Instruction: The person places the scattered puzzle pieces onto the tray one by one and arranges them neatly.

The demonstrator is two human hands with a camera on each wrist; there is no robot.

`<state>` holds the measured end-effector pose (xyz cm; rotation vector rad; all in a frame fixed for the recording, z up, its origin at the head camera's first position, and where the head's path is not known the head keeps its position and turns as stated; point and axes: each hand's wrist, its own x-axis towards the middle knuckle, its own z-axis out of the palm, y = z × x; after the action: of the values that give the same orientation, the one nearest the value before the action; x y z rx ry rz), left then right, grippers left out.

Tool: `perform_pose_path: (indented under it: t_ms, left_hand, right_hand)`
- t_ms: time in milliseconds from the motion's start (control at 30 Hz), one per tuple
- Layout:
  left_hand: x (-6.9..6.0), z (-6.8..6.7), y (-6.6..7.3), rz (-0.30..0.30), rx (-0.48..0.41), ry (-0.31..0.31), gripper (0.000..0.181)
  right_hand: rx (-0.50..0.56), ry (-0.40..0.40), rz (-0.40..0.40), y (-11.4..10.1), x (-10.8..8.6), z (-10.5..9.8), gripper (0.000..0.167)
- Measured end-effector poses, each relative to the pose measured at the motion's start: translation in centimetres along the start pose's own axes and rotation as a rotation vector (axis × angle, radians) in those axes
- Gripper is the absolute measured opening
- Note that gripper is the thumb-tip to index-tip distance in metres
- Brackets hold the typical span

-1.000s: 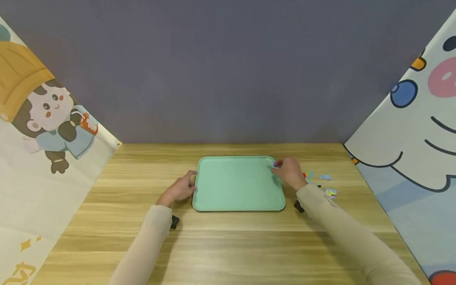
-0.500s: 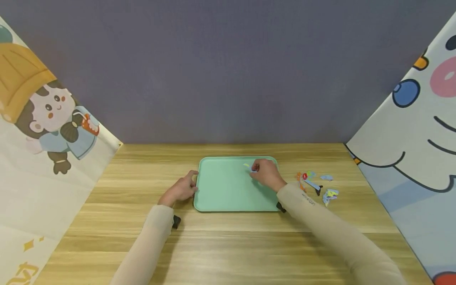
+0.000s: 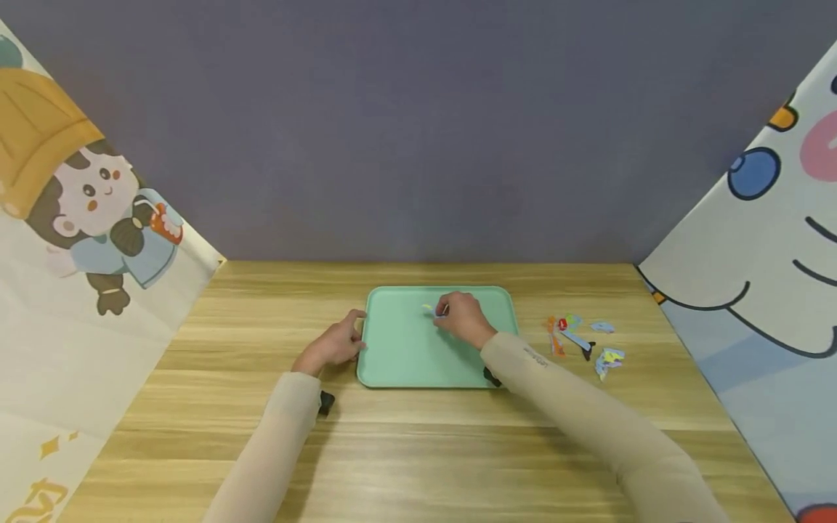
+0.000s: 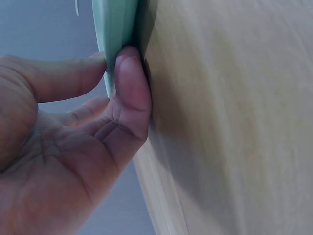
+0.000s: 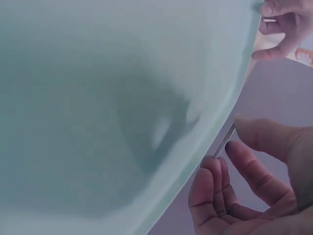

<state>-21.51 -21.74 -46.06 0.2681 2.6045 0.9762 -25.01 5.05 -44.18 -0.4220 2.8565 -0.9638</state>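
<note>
a small, flat, pale blue-and-yellow piece [image 3: 430, 310] is hanging over the upper middle of a mint-green, rectangular, round-cornered tray [image 3: 405, 349] (whether it is touching the surface, i cannot tell). the person's right hand [image 3: 463, 318] is pinching it between thumb and fingers; the right wrist view is showing only its thin edge. at the tray's left side, the left hand [image 3: 336, 343] is gripping the rim with thumb and curled fingers, one finger lying close to the table. right of the tray, more flat pieces are lying scattered: an orange piece [image 3: 556, 343], a small red piece [image 3: 563, 325], a pale blue strip [image 3: 574, 338] with a black end, a light blue piece [image 3: 602, 327] and a blue-and-yellow cluster [image 3: 609, 359]. a yellowish wood-grain table [image 3: 418, 450] is bearing everything, and a dark grey wall [image 3: 418, 131] is standing behind.
</note>
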Motion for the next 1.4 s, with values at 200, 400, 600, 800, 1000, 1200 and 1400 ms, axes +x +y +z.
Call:
perform_pose_path:
  t_ms: [200, 400, 600, 800, 1000, 1200, 1400]
  left_hand:
    - [0.0, 0.0, 0.0, -0.006, 0.004, 0.000, 0.061]
    - [0.0, 0.0, 0.0, -0.014, -0.003, -0.002, 0.061]
    - [0.1, -0.1, 0.1, -0.021, 0.001, 0.000, 0.061]
    - [0.2, 0.0, -0.1, -0.022, -0.007, 0.001, 0.061]
    - [0.2, 0.0, 0.1, -0.036, -0.032, -0.015, 0.061]
    - [0.2, 0.0, 0.2, -0.027, -0.038, -0.007, 0.061]
    - [0.2, -0.2, 0.3, -0.036, -0.011, -0.009, 0.061]
  right_hand:
    - [-0.010, -0.028, -0.004, -1.1, 1.1, 1.3, 0.008]
    - [-0.055, -0.026, -0.005, -2.3, 2.0, 2.4, 0.008]
    - [-0.033, -0.021, 0.010, -3.1, 3.0, 3.2, 0.008]
    - [0.012, -0.012, 0.047, -3.9, 3.8, 4.2, 0.008]
    - [0.033, -0.017, 0.087, -4.6, 4.2, 5.2, 0.009]
    - [0.033, -0.017, 0.120, -5.1, 4.3, 6.1, 0.012]
    - [0.023, -0.017, 0.086, -5.5, 4.5, 6.2, 0.017]
